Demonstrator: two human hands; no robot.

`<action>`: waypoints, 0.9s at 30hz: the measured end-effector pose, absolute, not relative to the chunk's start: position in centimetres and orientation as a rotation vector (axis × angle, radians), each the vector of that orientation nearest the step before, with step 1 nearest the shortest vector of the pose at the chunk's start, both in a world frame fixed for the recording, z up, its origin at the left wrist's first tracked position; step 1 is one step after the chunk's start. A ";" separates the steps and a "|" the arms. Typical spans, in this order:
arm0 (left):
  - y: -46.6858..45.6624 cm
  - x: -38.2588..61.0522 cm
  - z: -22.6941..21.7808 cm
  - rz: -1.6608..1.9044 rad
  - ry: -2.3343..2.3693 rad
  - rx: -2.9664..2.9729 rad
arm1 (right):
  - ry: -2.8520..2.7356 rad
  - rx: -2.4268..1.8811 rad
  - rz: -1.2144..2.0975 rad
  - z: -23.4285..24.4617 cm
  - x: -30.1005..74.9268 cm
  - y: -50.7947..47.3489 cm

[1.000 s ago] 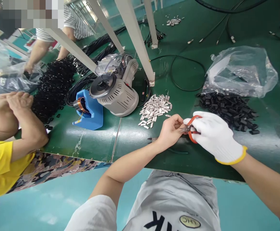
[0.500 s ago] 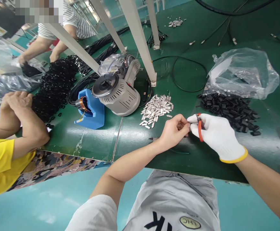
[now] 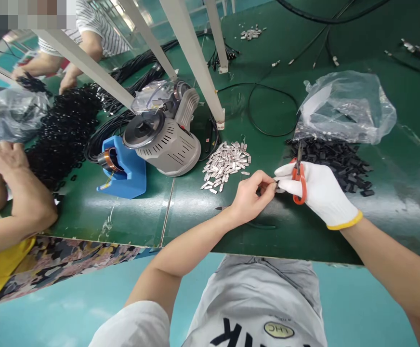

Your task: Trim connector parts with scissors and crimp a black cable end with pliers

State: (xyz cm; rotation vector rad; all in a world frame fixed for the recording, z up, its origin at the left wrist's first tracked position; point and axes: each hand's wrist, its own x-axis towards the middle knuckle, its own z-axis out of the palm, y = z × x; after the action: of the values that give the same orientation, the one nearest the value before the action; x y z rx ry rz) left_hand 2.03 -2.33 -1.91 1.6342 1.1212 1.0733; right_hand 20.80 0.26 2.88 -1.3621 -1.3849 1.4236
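My bare left hand (image 3: 252, 196) is closed in a pinch on a small dark piece (image 3: 276, 183), too small to make out fully. My right hand (image 3: 323, 193), in a white glove with a yellow cuff, holds orange-handled scissors (image 3: 302, 185) whose blades point away from me. Its thumb and fingertips also meet the dark piece, so both hands come together there. Just beyond my left hand lies a pile of small silver metal connectors (image 3: 226, 163). Black plastic pieces (image 3: 350, 166) are heaped behind my right hand.
A clear plastic bag (image 3: 350, 108) lies behind the black pieces. Left of the connectors stand a grey machine (image 3: 168, 149) and a blue dispenser (image 3: 132, 173) with a copper-coloured roll. White posts (image 3: 195, 62) rise from the green table. Two other people sit or stand at the left, near black coils.
The scissors have swung in my right hand, so their blades now show pointing away. Both hands stay together at the small piece. The whole view has shifted slightly.
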 end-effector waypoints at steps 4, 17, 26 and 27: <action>-2.4 2.0 -2.1 1.068 1.135 1.640 | -1.342 -1.329 1.504 2.9 21.1 0.3; -2.1 2.4 -2.7 1.122 1.142 1.419 | -1.542 -1.427 1.312 1.2 21.3 0.5; -2.2 2.5 -2.2 1.173 1.212 1.604 | -1.993 -1.514 0.807 0.5 21.6 -0.2; -2.2 2.6 -2.1 1.159 1.225 1.631 | -2.027 -1.499 0.735 0.4 21.5 -0.3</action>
State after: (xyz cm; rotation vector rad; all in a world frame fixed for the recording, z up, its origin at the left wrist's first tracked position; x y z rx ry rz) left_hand 2.57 -2.16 -2.08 1.6310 1.2249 1.1594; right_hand 21.51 -0.30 0.42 -1.4986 -2.0270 0.7350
